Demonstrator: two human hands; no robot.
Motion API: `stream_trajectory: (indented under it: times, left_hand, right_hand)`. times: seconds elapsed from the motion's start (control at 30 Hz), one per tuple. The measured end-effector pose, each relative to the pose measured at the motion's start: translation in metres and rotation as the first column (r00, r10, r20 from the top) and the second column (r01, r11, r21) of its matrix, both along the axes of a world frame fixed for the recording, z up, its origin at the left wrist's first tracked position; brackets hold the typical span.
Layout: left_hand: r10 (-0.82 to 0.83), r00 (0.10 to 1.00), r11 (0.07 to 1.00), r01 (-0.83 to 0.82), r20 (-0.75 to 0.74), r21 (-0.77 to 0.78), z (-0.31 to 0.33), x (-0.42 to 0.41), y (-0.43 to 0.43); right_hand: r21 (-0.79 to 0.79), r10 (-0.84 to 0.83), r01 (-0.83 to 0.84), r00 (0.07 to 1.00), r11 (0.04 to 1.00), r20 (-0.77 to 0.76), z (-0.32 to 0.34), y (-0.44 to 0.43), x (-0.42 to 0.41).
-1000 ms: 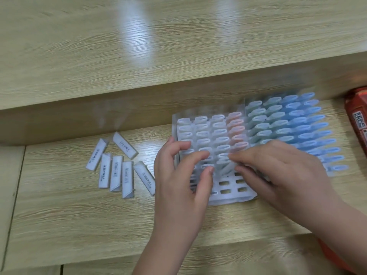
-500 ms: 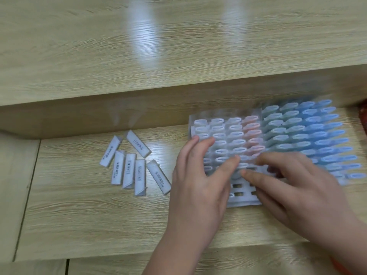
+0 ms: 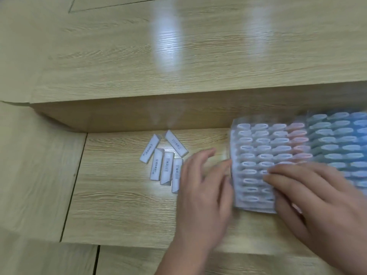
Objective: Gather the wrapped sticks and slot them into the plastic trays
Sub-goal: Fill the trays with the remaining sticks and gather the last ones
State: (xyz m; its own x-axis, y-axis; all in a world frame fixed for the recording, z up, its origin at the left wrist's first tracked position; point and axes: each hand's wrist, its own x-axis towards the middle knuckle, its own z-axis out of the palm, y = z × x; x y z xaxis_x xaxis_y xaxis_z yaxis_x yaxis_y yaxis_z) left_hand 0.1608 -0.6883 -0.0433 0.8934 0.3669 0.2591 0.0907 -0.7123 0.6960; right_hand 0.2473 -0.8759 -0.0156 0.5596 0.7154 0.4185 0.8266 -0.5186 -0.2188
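Note:
Several white wrapped sticks with printed labels lie loose on the wooden desk, left of centre. A white plastic tray full of slotted sticks sits at the right, and a blue tray of sticks adjoins it further right. My left hand hovers with straight fingers between the loose sticks and the white tray, covering part of the nearest stick; it holds nothing. My right hand rests flat on the white tray's near rows with fingers extended.
A raised wooden shelf runs across the back, its front face just behind the sticks and trays. The desk surface stretches left and toward me, with seams between panels at the left and front.
My left hand has come off the white tray and moved left toward the loose sticks. My right hand stays on the tray. The camera has swung left, so the trays sit further right.

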Motion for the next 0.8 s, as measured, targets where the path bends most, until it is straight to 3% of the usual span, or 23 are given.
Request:
stream_trajectory:
  times: [0.13,0.27,0.43,0.73,0.8]
  left_hand:
    - [0.295,0.951,0.955,-0.293,-0.089,0.038,-0.012,-0.030,0.056]
    - [0.451,0.854,0.892,-0.441,-0.257,0.100,-0.021,-0.042,0.102]
    - [0.409,0.837,0.912,-0.390,-0.362,0.129,-0.021,-0.026,0.120]
    - [0.346,0.841,0.938,-0.305,-0.416,0.165,-0.012,-0.016,0.118]
    - [0.350,0.834,0.934,-0.343,-0.426,0.098,-0.010,-0.016,0.117]
  right_hand:
    - [0.041,0.017,-0.012,0.992,0.999,-0.122,0.008,0.081,-0.037]
    - [-0.295,-0.185,0.086,0.926,0.952,-0.328,0.001,0.154,-0.048]
    - [-0.449,-0.419,0.239,0.834,0.861,-0.360,-0.023,0.187,-0.034]
    - [-0.287,-0.405,0.293,0.755,0.912,-0.516,-0.037,0.195,-0.018]
    - [-0.254,-0.390,0.297,0.727,0.921,-0.565,-0.037,0.194,-0.015]
